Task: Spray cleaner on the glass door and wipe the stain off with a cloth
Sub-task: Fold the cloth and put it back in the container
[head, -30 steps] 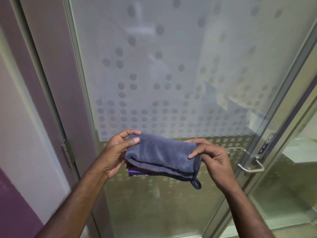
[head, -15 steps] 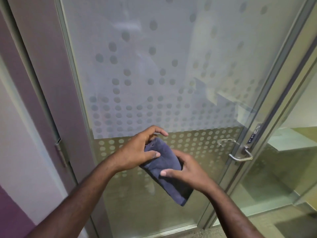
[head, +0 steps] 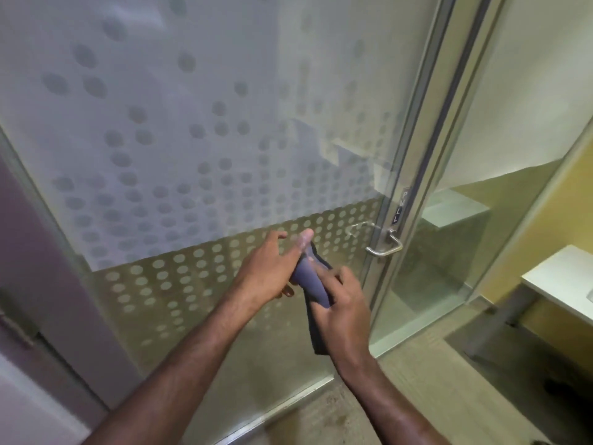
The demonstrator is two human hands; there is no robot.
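Note:
A frosted glass door (head: 179,149) with a dotted pattern fills most of the view. In front of its lower clear band I hold a folded blue-grey cloth (head: 309,281) between both hands. My left hand (head: 269,268) grips the cloth's upper left side, fingers partly spread. My right hand (head: 343,303) clasps the cloth from the right and below, and a dark end of the cloth hangs under it. No spray bottle is in view. No stain stands out on the glass.
A metal lever handle (head: 385,245) sits on the door's right edge below a small dark label (head: 399,208). Right of the frame is a clear glass panel (head: 465,220). A white counter (head: 564,281) stands at the far right. A purple wall (head: 29,239) is on the left.
The cloth went from spread wide between both hands to folded narrow and bunched. Both hands came together and shifted right, toward the handle. The view turned right and down.

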